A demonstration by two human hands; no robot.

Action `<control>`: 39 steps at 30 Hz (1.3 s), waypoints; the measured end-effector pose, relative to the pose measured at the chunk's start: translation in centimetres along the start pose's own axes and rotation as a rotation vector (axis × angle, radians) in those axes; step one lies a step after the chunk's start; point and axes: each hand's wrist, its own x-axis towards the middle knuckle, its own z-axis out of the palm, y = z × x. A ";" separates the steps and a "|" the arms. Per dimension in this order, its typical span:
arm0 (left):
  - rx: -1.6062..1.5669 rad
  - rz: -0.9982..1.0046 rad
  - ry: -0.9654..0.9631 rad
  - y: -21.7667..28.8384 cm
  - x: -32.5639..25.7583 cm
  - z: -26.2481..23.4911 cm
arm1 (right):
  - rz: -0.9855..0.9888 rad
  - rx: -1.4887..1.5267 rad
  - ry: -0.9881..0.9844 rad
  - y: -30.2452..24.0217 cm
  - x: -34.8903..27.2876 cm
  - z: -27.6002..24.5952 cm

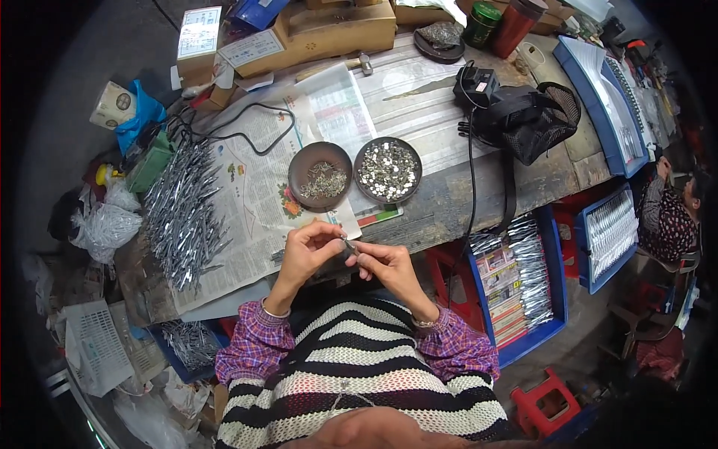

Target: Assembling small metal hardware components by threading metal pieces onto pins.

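Observation:
Above the table's near edge, my left hand (305, 253) and my right hand (390, 271) meet with thumbs and fingers pinched together. Between the fingertips is a small dark metal piece (347, 243); its exact kind is largely covered by the fingers. Just beyond my hands stand two round brown bowls. Small thin metal pins lie in the left bowl (305, 159), and the right bowl (416, 190) holds many small shiny flat pieces. To the left, a big heap of slim silvery metal pieces (183, 217) lies on newspaper (250, 183).
A hammer (365, 64), cardboard boxes (329, 37) and tins (482, 22) are at the back. A black mesh bag (535, 120) with a cable lies right. Blue trays (552, 262) of metal pieces stand at right, near a red stool (544, 404). Another person (669, 217) sits far right.

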 end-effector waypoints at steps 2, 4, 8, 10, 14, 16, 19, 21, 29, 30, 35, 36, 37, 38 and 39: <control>0.009 0.025 0.009 0.2 -0.3 0.2 | -0.009 -0.002 -0.010 0.1 -0.1 0.0; 0.009 0.041 0.016 0.0 -0.4 0.2 | 0.007 0.018 -0.019 0.3 -0.1 0.1; 0.040 0.059 0.034 0.2 -0.5 0.2 | -0.012 -0.005 0.005 0.3 -0.2 0.4; 0.031 0.082 0.036 -0.3 -0.6 0.1 | -0.008 -0.036 -0.013 0.3 -0.1 0.4; -0.052 0.165 0.029 -0.5 -0.4 0.3 | -0.369 -0.436 0.064 -0.4 0.4 -0.3; -0.170 0.201 0.061 -0.1 -0.6 0.2 | -0.585 -0.706 0.246 -2.1 1.1 -1.7; -0.335 0.139 0.023 0.5 -0.9 0.0 | -0.685 -0.991 0.490 -3.7 2.1 -5.0; -0.321 0.122 0.025 0.4 -1.0 -0.1 | -0.695 -1.130 0.511 -4.8 2.9 -6.5; -0.172 0.041 0.071 -0.1 -1.3 0.0 | -0.649 -1.302 0.470 -5.0 3.9 -7.2; -0.164 0.034 0.074 -0.1 -1.3 0.0 | -0.650 -1.289 0.463 -4.9 3.8 -7.3; -0.131 0.003 0.097 -0.4 -1.2 0.0 | -0.683 -1.258 0.444 -4.8 4.4 -7.6; -0.139 0.002 0.094 -0.4 -1.2 0.0 | -0.678 -1.252 0.446 -5.0 4.5 -7.7; -0.147 0.001 0.091 -0.3 -1.1 0.0 | -0.673 -1.245 0.447 -5.2 4.6 -7.7; -0.148 0.003 0.098 -0.3 -1.1 0.1 | -0.676 -1.245 0.440 -5.4 4.6 -7.8; -0.150 0.008 0.103 -0.3 -1.1 0.1 | -0.662 -1.239 0.420 -5.6 4.7 -8.0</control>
